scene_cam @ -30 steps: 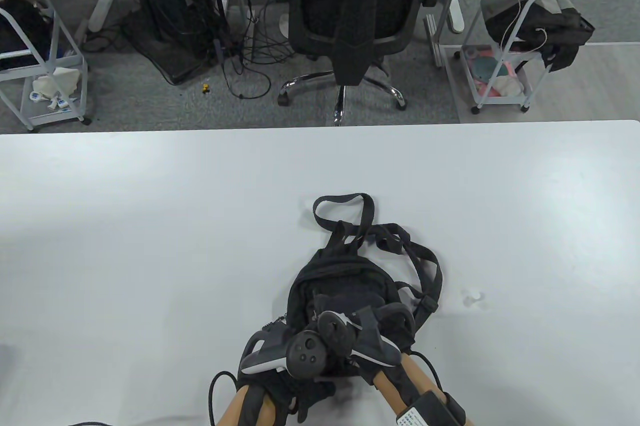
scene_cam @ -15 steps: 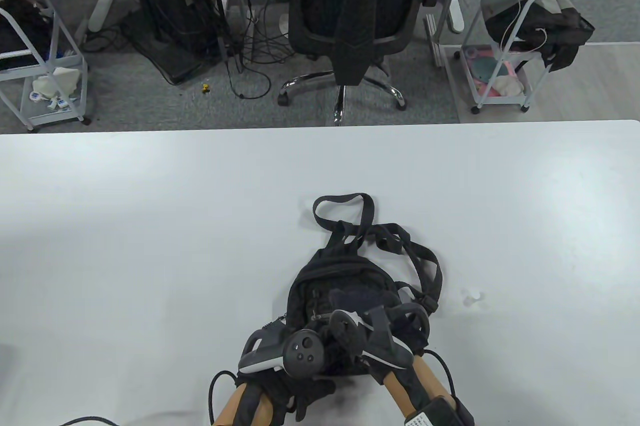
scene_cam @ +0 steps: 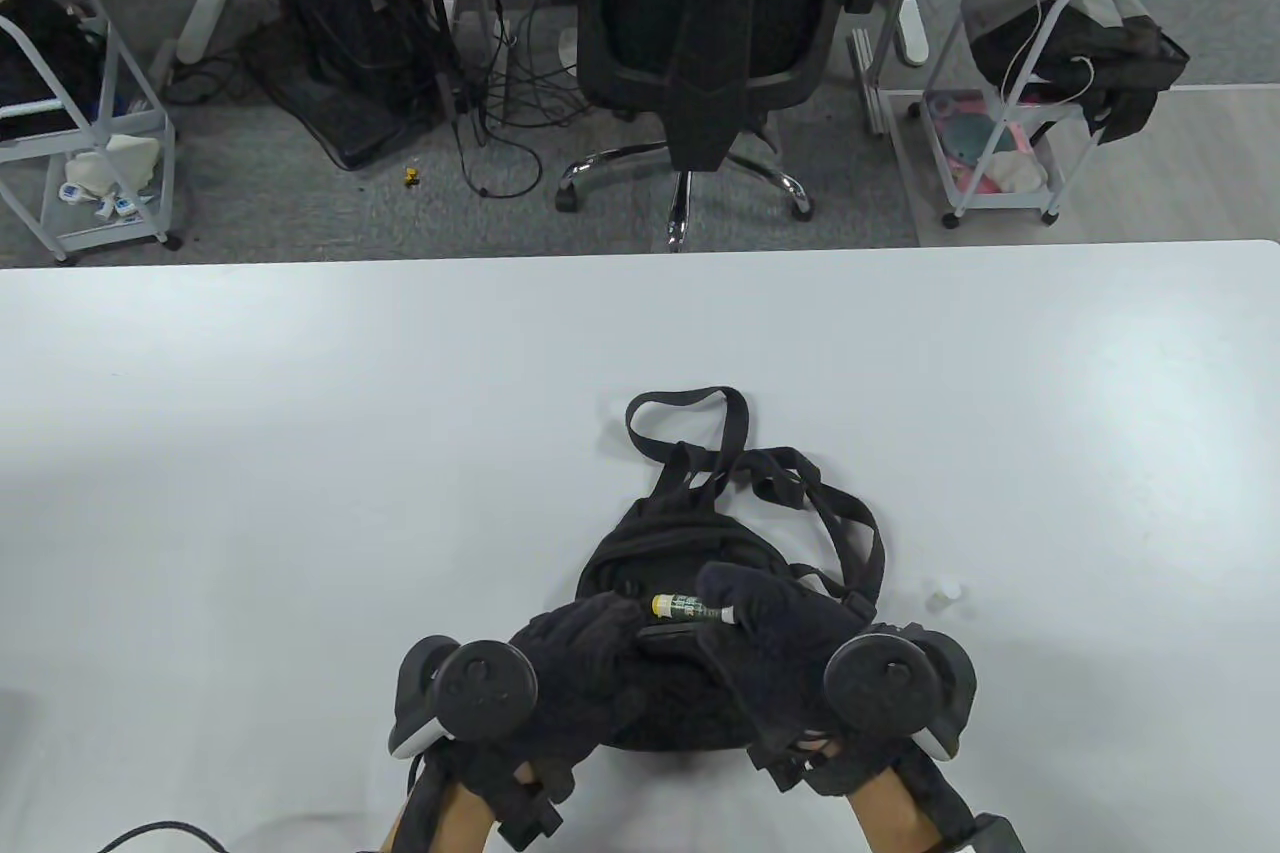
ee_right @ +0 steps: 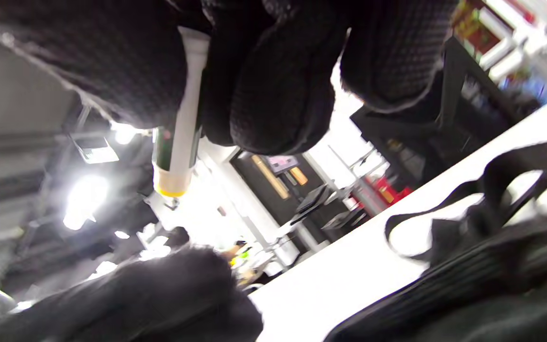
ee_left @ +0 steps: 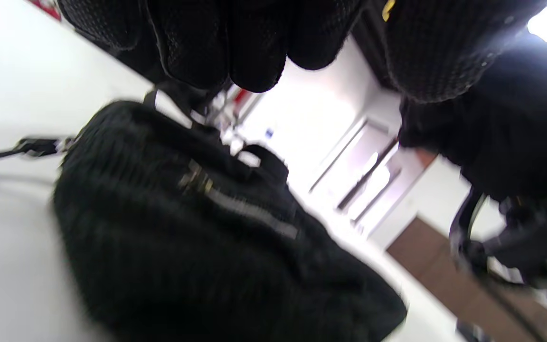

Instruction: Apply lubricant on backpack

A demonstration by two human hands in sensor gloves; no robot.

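On the table (scene_cam: 300, 413), backpack (scene_cam: 690, 543) at 6 o'clock; our right hand (scene_cam: 790, 633) grips the lubricant tube (scene_cam: 690, 606), left hand (scene_cam: 575, 653) rests curled on the fabric, grasp unclear; next, bring tip to zipper (ee_left: 249, 211).

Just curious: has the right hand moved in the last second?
Yes. The right hand shifted rightward along the backpack, toward the small white cap.

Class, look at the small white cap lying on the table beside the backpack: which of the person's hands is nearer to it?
Right. The right hand, holding the lubricant tube, is just left of the cap; the left hand lies further left across the backpack.
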